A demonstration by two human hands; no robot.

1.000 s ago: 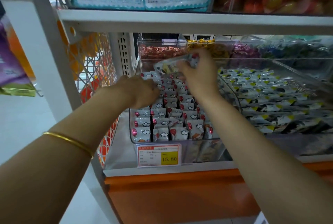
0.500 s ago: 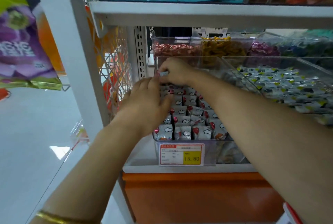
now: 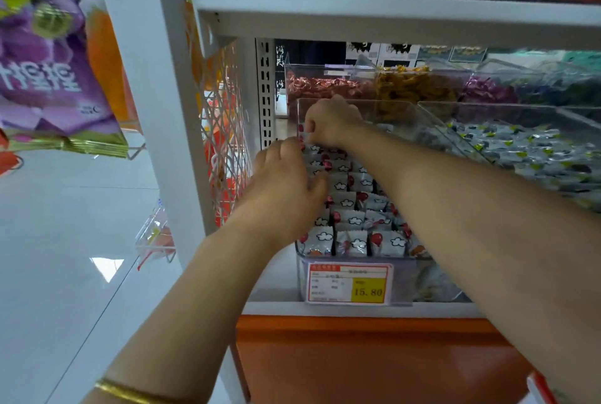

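**A:** Candy packets [image 3: 354,242]: white wrappers with a red balloon and cloud print, standing in rows in one clear bin [image 3: 383,103] on the shelf [image 3: 325,307]. Too many to count. The front row shows about four.

**B:** Hands?

**A:** Two. Left hand [image 3: 286,190] lies on the packets by the bin's left wall, fingers fairly straight, gripping nothing. Right hand [image 3: 331,122] is at the back left corner, fingers curled down among the packets. Can't tell if it pinches one.

**B:** Any writing?

**A:** One price tag [image 3: 349,283] on the bin front. Its yellow field reads 15.80, the rest is too small.

**B:** Other containers?

**A:** One neighbouring bin [image 3: 507,111] just beside on the right, full of grey packets [image 3: 533,153] with yellow marks. Three behind: red sweets [image 3: 325,85], yellow sweets [image 3: 409,85], purple sweets [image 3: 487,91]. One gold bangle [image 3: 130,392] on the left wrist.
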